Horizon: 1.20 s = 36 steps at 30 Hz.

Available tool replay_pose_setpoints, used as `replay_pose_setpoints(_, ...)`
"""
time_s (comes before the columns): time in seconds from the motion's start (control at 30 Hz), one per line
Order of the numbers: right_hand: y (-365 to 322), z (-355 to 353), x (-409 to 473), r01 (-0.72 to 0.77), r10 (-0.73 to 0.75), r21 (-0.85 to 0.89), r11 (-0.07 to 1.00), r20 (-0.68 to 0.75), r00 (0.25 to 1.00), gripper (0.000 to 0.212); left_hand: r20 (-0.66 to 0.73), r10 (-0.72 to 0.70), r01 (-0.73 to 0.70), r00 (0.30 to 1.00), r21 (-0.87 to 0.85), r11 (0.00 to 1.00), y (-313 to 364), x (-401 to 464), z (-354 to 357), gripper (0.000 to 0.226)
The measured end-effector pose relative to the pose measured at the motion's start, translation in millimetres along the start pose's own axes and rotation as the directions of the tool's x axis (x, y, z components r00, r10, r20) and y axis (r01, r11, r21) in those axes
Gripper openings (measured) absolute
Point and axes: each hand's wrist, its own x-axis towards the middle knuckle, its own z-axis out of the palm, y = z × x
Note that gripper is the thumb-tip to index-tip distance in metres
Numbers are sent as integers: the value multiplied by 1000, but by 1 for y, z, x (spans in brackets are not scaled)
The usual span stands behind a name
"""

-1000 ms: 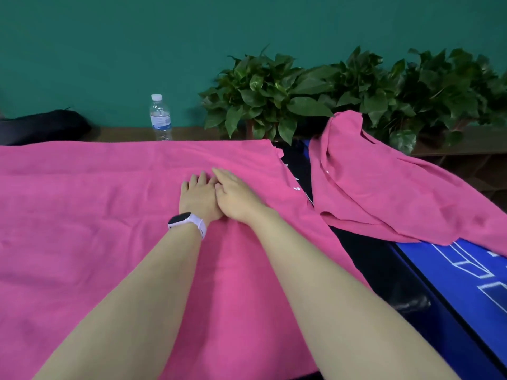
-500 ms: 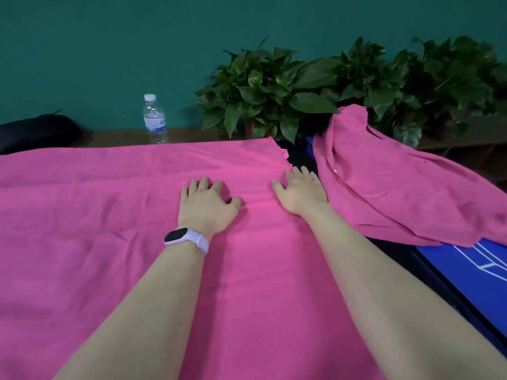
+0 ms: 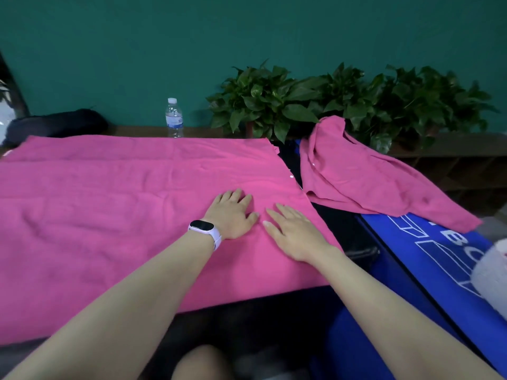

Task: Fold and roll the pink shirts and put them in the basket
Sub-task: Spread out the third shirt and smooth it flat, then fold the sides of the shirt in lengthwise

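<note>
While plants [image 3: 343, 105] line the teal wall [image 3: 247, 31], a pink shirt [image 3: 123, 209] covers the table [image 3: 247, 322].

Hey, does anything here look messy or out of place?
Yes: the second pink shirt lies crumpled at the right, its top draped against the potted plants and its lower end trailing over the blue mat. The spread shirt under both hands lies flat.

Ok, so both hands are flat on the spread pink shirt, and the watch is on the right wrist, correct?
Not quite. In the head view the left hand and right hand do lie flat on the spread pink shirt, but the watch is on the left wrist, not the right.
</note>
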Motion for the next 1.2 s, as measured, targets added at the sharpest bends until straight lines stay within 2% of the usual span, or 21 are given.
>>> replay_pose_setpoints(0.17, 9, 8, -59, 9, -10, -9, 1000, -33, 999, 69, -38, 96, -97, 995, -36, 995, 36, -80, 6, 65)
replay_pose_setpoints(0.23, 11, 17, -84, 88, -91, -32, 996, -111, 990, 78, -70, 92, -96, 993, -49, 994, 46, -110, 9, 71)
replay_pose_setpoints(0.3, 12, 27, -106, 207, -222, -99, 973, -182, 958, 96, -112, 100, -103, 989, -19, 995, 53, -138, 17, 84)
replay_pose_setpoints(0.4, 12, 49, -120, 256, -329, -343, 904, -175, 928, 110, -145, 130, -99, 981, 205, 974, 61, -169, 36, 113)
replay_pose_setpoints(0.5, 4, 61, -119, 172, -287, -396, 902, -253, 924, 103, -157, 102, -31, 982, 397, 917, 66, -171, 46, 121)
replay_pose_setpoints(0.6, 2, 62, -122, 134, -272, -421, 897, -287, 918, 93, -199, 46, 49, 979, 450, 891, 74, -171, 47, 110)
replay_pose_setpoints(0.67, 5, 63, -129, 127, -265, -407, 904, -301, 916, 87, -224, 30, 67, 974, 414, 908, 78, -175, 49, 106)
replay_pose_setpoints(0.77, 8, 64, -138, 125, -270, -404, 906, -326, 906, 82, -263, 79, 20, 962, 353, 935, 80, -183, 52, 102)
replay_pose_setpoints(0.83, 6, 65, -143, 146, -297, -404, 903, -341, 892, 79, -248, 117, -11, 962, 391, 920, 80, -189, 51, 95)
replay_pose_setpoints(0.97, -20, 71, -142, 203, -344, -368, 907, -374, 861, 74, -231, 181, -58, 956, 456, 888, 88, -199, 41, 54)
replay_pose_setpoints(1.07, -41, 74, -138, 178, -303, -309, 934, -429, 851, 70, -224, 253, -128, 941, 456, 881, 93, -208, 24, 25)
replay_pose_setpoints(1.13, -43, 71, -138, 136, -261, -291, 947, -450, 854, 72, -236, 295, -144, 926, 500, 854, 92, -214, 15, 26)
replay_pose_setpoints(1.2, -35, 64, -141, 100, -233, -297, 950, -453, 861, 76, -277, 286, -101, 918, 532, 841, 89, -223, 10, 33)
